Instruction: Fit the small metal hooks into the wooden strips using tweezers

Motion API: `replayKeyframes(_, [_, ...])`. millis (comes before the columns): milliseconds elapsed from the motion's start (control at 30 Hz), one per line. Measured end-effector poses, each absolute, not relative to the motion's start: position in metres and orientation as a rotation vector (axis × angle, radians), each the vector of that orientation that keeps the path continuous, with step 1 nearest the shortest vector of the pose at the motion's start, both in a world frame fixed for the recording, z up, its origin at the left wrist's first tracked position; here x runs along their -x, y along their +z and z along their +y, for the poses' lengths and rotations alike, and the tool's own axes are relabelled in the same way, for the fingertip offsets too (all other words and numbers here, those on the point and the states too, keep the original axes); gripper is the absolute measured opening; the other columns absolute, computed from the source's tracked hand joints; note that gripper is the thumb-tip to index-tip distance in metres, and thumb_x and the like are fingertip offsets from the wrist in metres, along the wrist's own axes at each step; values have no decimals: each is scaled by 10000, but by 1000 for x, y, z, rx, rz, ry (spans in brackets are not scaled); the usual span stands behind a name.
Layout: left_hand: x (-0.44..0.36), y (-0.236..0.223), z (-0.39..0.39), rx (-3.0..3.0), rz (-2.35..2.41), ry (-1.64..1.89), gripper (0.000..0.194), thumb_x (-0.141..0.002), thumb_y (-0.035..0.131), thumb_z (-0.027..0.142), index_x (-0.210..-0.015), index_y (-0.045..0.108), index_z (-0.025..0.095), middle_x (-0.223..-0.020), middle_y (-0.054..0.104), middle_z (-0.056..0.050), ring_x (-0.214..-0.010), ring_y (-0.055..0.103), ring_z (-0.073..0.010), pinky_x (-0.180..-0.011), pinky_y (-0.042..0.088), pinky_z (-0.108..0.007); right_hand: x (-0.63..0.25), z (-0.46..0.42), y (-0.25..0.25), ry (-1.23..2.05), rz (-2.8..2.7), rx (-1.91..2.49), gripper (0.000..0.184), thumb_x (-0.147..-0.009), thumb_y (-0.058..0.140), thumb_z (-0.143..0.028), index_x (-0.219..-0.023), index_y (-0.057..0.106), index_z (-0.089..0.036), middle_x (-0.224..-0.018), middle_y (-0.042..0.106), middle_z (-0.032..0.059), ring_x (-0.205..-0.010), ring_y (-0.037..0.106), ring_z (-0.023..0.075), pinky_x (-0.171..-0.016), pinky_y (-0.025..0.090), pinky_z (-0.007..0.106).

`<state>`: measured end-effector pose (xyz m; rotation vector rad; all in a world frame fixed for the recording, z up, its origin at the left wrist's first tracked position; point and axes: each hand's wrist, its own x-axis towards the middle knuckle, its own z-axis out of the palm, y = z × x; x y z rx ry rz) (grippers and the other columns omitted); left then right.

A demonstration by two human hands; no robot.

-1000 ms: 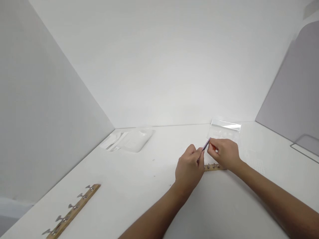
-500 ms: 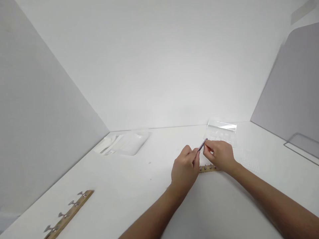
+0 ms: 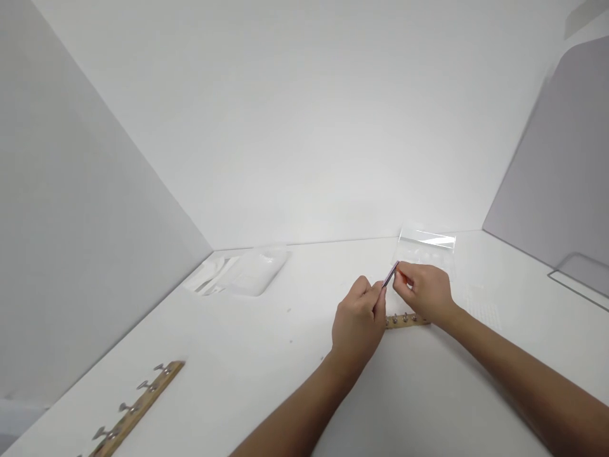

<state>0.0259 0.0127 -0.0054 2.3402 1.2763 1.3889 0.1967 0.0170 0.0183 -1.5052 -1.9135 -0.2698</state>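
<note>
My left hand (image 3: 360, 317) is closed around a slim dark stick-like piece (image 3: 391, 273) that juts up and to the right. At its upper end, my right hand (image 3: 425, 291) is pinched, and a small orange thing (image 3: 404, 277) shows between the fingers. Most of the orange thing is hidden, so its kind cannot be told. Below the hands, a wooden hook rail (image 3: 407, 321) with several metal hooks lies on the table, partly covered by my left hand.
Another wooden hook rail (image 3: 143, 406) lies at the lower left, hooks raised. Plastic packaging (image 3: 252, 273) rests near the back wall on the left. A clear bag (image 3: 425, 244) lies behind my right hand. A clear dotted sheet (image 3: 484, 312) and a wire frame (image 3: 578, 285) are on the right.
The view has shifted slightly, so everything sits a little further right. My right fingers have curled a little over the orange thing, of which less shows. My left hand keeps its grip.
</note>
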Motion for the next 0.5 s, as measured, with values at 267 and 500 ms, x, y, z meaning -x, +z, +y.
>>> replayKeyframes(267, [-20, -15, 22, -2439, 1422, 1255, 295, -1024, 449, 241, -866, 696, 208, -734, 449, 9, -525, 289, -114, -486, 246, -249, -204, 15, 17, -239, -1917, 1470, 336, -946, 436, -271, -626, 356, -202, -508, 375, -50, -466, 316, 96, -499, 174, 269])
replayKeyframes(500, [2, -22, 47, -2472, 1713, 995, 217, -988, 551, 198, -913, 752, 231, -778, 545, -22, -677, 498, -174, -548, 316, -263, -215, 8, 17, -103, -1847, 1514, 368, -1004, 433, -327, -654, 415, -213, -522, 422, -49, -478, 400, 105, -493, 243, 251])
